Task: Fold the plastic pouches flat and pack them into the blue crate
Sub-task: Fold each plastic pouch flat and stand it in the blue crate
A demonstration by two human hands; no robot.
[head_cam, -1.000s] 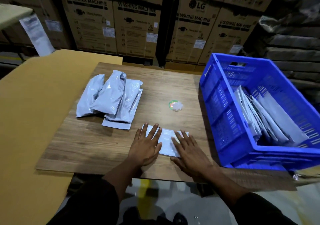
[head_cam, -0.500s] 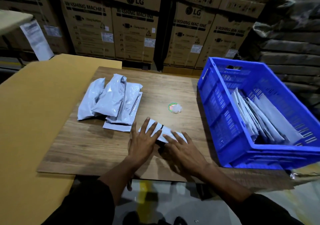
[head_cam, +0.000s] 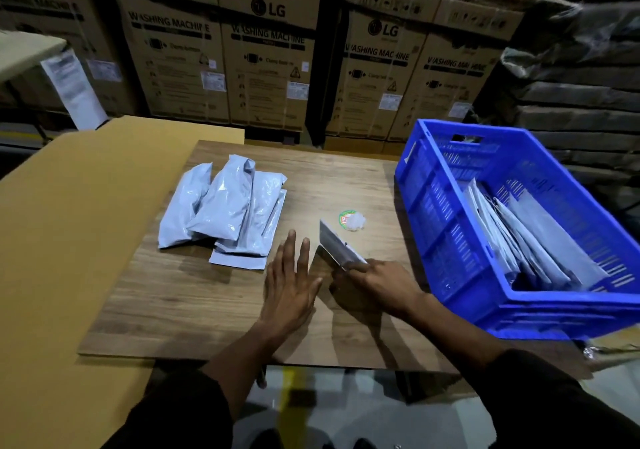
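Two hands over the wooden surface (head_cam: 214, 306). Right hand (head_cam: 384, 284) pinches a folded pouch (head_cam: 337, 249) by its near end, pouch tilted up off the surface, far corner pointing toward the sticker. Left hand (head_cam: 289, 282) is flat, fingers straight and spread, palm down at the surface just left of the pouch, not touching it.

One pile of unfolded pouches (head_cam: 225, 206) sits at the left of the surface; at least four visible, overlapping, exact count unclear. Lowest one pokes out flat at the near edge of the pile.

One blue crate (head_cam: 446, 227) at the right edge of the surface, near wall tall and slotted. Inside, packed pouches (head_cam: 526, 237) stand on edge leaning right; roughly five or six, layers too close to count for sure.

One round sticker (head_cam: 346, 218) with a crumpled bit of clear plastic (head_cam: 356, 222) on it lies between the held pouch and the crate, beside the pouch's raised corner.

Tan cardboard sheet (head_cam: 69, 241) lies under and left of the surface. Washing machine cartons (head_cam: 266, 61) stacked behind, four fronts readable. Dark stacked sacks (head_cam: 581, 78) at the far right behind the crate.
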